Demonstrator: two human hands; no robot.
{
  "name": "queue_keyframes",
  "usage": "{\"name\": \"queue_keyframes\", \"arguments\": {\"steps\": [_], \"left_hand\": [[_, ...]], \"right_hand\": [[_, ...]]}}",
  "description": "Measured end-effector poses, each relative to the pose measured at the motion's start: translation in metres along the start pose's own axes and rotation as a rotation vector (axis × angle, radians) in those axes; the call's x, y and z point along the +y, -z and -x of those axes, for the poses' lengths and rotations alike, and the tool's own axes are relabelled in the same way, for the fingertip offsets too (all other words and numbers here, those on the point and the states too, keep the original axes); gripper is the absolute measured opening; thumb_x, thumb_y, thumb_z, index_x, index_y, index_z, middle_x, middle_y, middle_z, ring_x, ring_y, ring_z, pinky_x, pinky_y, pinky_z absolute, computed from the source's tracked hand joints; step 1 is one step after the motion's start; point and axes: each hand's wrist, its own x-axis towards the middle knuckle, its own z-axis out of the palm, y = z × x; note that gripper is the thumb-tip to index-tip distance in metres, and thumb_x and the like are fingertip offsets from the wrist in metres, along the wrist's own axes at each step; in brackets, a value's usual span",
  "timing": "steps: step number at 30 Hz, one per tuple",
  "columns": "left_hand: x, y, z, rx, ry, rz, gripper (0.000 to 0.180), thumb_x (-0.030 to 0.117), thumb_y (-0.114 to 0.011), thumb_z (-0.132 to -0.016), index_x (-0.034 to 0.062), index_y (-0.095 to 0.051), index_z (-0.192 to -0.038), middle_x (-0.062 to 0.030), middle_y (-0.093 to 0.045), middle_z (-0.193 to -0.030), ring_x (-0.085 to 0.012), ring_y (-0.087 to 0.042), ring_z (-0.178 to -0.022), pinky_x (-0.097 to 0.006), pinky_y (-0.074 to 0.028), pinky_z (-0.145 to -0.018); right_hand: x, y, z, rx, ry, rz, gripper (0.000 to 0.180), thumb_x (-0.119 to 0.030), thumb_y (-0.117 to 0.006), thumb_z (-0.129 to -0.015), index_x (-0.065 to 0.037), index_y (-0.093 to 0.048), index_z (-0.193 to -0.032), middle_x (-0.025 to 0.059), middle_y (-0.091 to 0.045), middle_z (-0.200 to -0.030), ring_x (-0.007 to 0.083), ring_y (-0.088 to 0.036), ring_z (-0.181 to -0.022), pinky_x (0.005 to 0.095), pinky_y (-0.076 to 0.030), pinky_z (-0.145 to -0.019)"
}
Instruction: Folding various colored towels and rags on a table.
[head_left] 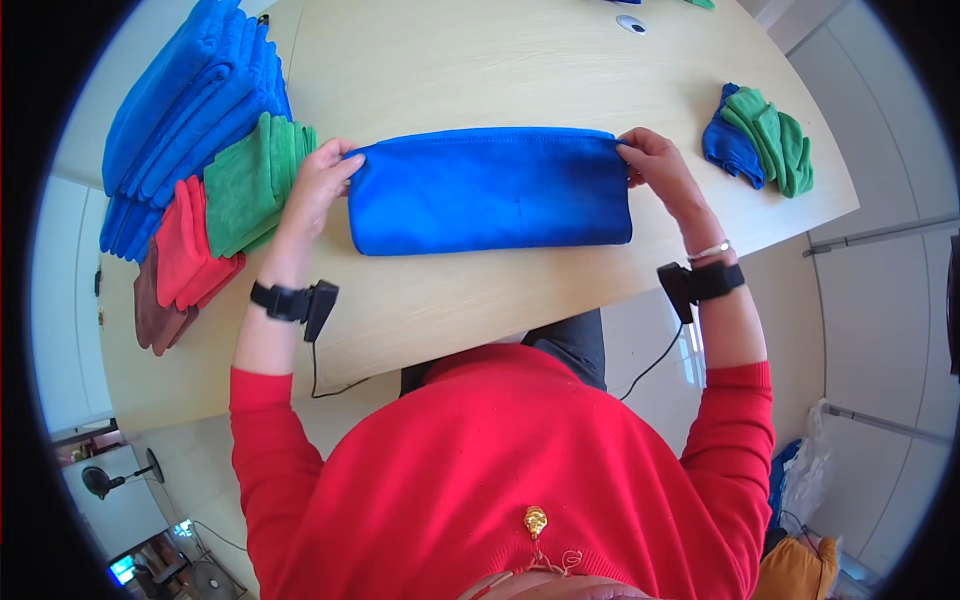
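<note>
A blue towel, folded into a long rectangle, stretches between my two hands just over the near part of the table. My left hand pinches its upper left corner, thumb on top. At the opposite upper corner my right hand grips the edge between thumb and fingers. The upper edge, with a stitched hem, runs nearly straight from hand to hand. Whether the lower edge rests on the table or hangs slightly above it, I cannot tell.
Left of my left hand stand a tall stack of folded blue towels, folded green cloths, red cloths and brown cloths. A crumpled green cloth and a blue cloth lie on the right of the pale wooden table.
</note>
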Motion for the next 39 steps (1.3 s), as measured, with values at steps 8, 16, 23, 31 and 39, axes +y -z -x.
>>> {"name": "queue_keyframes", "arguments": {"steps": [8,16,23,31,39], "left_hand": [[-0.022,-0.007,-0.036,0.079,0.135,-0.053,0.011,0.019,-0.06,-0.089,0.0104,-0.058,-0.094,0.0047,-0.055,-0.075,-0.0044,-0.047,-0.064,-0.022,-0.037,-0.055],[-0.025,-0.015,-0.049,0.214,0.079,-0.185,0.017,0.017,-0.06,-0.088,0.0021,-0.059,-0.097,-0.0024,-0.059,-0.078,-0.0109,-0.052,-0.069,-0.028,-0.044,-0.062],[-0.041,-0.015,-0.058,0.269,-0.051,-0.46,0.018,0.015,-0.061,-0.088,0.0016,-0.057,-0.099,-0.0011,-0.057,-0.078,-0.0093,-0.051,-0.069,-0.026,-0.042,-0.061],[0.009,-0.072,0.009,0.307,-0.703,-1.199,0.046,0.022,-0.065,-0.083,0.0055,-0.051,-0.123,-0.0175,-0.052,-0.125,-0.0312,-0.051,-0.115,-0.039,-0.041,-0.096],[-0.012,-0.086,0.051,-0.167,-0.633,-1.22,0.061,0.034,-0.054,-0.09,0.0084,-0.034,-0.141,-0.0156,-0.031,-0.147,-0.0314,-0.029,-0.136,-0.044,-0.025,-0.11]], "right_hand": [[0.026,-0.013,-0.034,0.184,-0.012,0.187,0.013,-0.017,-0.058,-0.09,-0.005,-0.061,-0.092,-0.0025,-0.055,-0.067,0.0062,-0.049,-0.055,0.0213,-0.042,-0.047],[0.018,-0.014,-0.041,0.282,0.004,0.197,0.014,-0.016,-0.059,-0.09,-0.003,-0.061,-0.091,-0.0016,-0.055,-0.066,0.0059,-0.05,-0.058,0.0223,-0.043,-0.05],[0.018,-0.021,-0.043,0.337,0.061,0.577,0.021,-0.022,-0.062,-0.084,-0.003,-0.063,-0.093,0.0137,-0.065,-0.08,0.0279,-0.062,-0.074,0.0368,-0.049,-0.067],[-0.013,-0.085,0.022,0.264,0.685,0.942,0.046,-0.027,-0.065,-0.083,-0.004,-0.053,-0.121,0.0154,-0.055,-0.123,0.0306,-0.052,-0.114,0.0409,-0.042,-0.095],[0.004,-0.156,0.069,-0.024,0.621,0.964,0.065,-0.041,-0.055,-0.088,-0.005,-0.039,-0.138,0.0143,-0.035,-0.145,0.0309,-0.029,-0.136,0.0489,-0.021,-0.111]]}}
